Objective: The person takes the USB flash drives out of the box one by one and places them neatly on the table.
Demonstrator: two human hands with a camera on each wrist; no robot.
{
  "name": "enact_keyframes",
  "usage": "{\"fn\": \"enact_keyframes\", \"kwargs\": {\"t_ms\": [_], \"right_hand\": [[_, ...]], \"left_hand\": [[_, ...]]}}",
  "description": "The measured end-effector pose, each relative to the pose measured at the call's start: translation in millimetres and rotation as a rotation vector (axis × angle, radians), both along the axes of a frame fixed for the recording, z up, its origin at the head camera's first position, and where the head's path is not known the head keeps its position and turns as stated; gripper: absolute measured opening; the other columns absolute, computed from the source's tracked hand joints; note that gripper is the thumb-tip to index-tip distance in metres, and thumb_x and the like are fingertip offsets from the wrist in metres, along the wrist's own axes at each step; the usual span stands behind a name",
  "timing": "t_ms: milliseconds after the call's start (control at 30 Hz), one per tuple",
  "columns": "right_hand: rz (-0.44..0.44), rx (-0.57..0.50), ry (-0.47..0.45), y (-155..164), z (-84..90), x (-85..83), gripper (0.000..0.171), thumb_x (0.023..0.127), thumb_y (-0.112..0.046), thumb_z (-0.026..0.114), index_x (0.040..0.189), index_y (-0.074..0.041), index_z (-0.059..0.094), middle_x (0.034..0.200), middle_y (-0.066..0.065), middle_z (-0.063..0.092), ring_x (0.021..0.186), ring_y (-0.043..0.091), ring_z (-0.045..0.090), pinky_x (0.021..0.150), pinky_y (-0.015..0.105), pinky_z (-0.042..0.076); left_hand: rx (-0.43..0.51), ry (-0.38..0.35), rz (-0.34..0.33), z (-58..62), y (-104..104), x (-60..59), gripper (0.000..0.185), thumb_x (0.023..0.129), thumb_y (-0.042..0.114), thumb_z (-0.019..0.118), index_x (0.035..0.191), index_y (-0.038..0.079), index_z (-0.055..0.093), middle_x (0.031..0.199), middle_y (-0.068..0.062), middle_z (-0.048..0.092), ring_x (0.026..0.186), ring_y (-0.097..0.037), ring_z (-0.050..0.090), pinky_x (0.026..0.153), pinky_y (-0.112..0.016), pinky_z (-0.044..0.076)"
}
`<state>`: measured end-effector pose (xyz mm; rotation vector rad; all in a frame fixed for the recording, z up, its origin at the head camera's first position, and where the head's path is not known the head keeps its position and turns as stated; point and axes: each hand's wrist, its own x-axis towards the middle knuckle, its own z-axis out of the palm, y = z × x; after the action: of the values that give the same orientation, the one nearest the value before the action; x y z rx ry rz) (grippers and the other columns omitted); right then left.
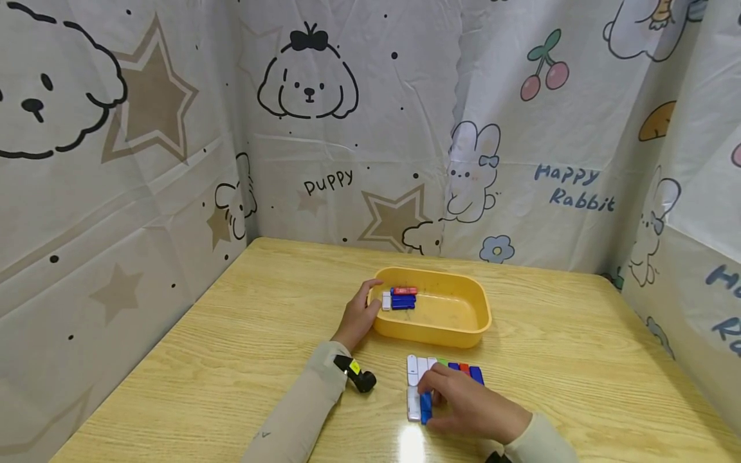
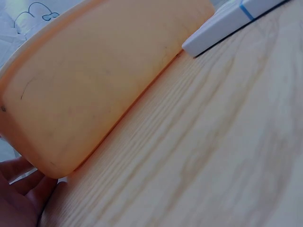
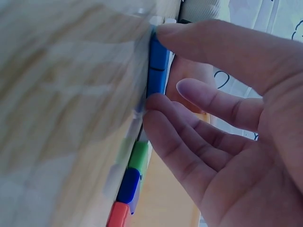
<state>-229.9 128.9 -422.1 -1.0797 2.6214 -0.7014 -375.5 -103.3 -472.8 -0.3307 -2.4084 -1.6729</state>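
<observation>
A small blue stick (image 1: 426,408) with a seam across it, resembling a capped USB drive, lies on the table. My right hand (image 1: 466,402) pinches its two ends between thumb and fingertips; the right wrist view shows the blue stick (image 3: 158,66) in that grip. Beside it, on its left, lies a white stick (image 1: 413,404). Behind them runs a row of similar sticks (image 1: 412,370) in white, green, blue and red, partly hidden by the right hand. My left hand (image 1: 357,318) holds the left end of a yellow tub (image 1: 431,333), its fingers at the corner in the left wrist view.
Inside the tub, at its left end, lie a red stick (image 1: 404,290), a white stick (image 1: 386,301) and blue sticks (image 1: 403,302). Printed cloth (image 1: 370,128) hangs round the back and sides of the wooden table (image 1: 231,360).
</observation>
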Motion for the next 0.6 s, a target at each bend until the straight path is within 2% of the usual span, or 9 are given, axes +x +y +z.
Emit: {"fn": "enact_keyframes", "kwargs": {"t_ms": [200, 600], "right_hand": [[0.002, -0.008, 0.007, 0.8, -0.2, 0.4, 0.033, 0.078, -0.025, 0.079, 0.106, -0.019, 0.062, 0.093, -0.010, 0.052, 0.080, 0.004, 0.051, 0.069, 0.019, 0.046], [-0.023, 0.015, 0.009, 0.6, -0.5, 0.1, 0.032, 0.078, -0.024, 0.079, 0.106, -0.020, 0.062, 0.091, -0.010, 0.051, 0.079, 0.005, 0.050, 0.068, 0.020, 0.046]], "left_hand": [[-0.006, -0.002, 0.007, -0.2, 0.6, 0.9, 0.046, 0.091, 0.018, 0.047, 0.137, 0.019, 0.048, 0.148, -0.007, 0.042, 0.132, -0.025, 0.042, 0.108, -0.049, 0.032], [-0.008, 0.005, 0.014, 0.6, 1.2, 1.2, 0.045, 0.091, 0.016, 0.047, 0.136, 0.019, 0.048, 0.149, -0.007, 0.041, 0.136, -0.025, 0.037, 0.110, -0.049, 0.029]]}}
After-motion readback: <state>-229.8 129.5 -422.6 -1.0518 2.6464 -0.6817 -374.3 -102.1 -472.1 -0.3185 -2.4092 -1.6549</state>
